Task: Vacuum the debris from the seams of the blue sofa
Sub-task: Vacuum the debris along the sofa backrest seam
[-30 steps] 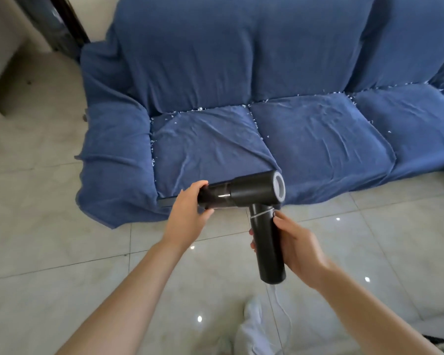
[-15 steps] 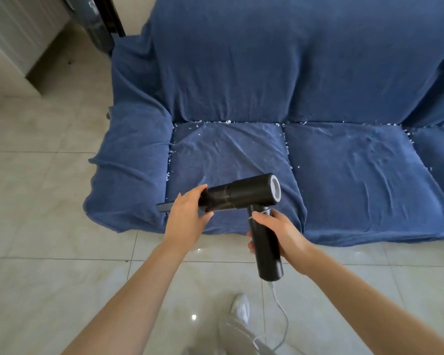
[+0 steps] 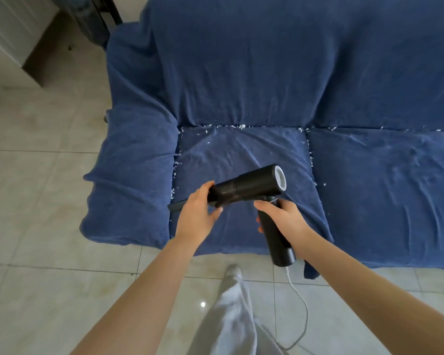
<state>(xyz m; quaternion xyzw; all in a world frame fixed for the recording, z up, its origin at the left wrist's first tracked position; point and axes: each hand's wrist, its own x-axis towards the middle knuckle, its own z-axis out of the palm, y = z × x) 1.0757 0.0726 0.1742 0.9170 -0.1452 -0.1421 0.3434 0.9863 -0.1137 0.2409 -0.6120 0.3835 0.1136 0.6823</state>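
A blue sofa (image 3: 267,73) under a blue cover fills the upper view. White debris (image 3: 242,126) lies along the back seam, down the left seam by the armrest and between the two seat cushions. Above the left cushion I hold a black handheld vacuum (image 3: 251,185). My right hand (image 3: 282,221) grips its handle. My left hand (image 3: 198,213) grips the front of the barrel where the narrow crevice nozzle (image 3: 176,208) sticks out to the left. The nozzle tip hangs near the left seam, close to the front edge.
A white cord (image 3: 301,303) trails from the handle's base down to the tiled floor (image 3: 36,252). My leg in grey trousers (image 3: 231,316) stands just before the sofa. A dark cabinet (image 3: 92,19) stands at the back left beside the armrest (image 3: 133,175).
I have stepped closer to the sofa, so it fills more of the view. Both hands keep their hold on the vacuum, which now hangs over the left cushion.
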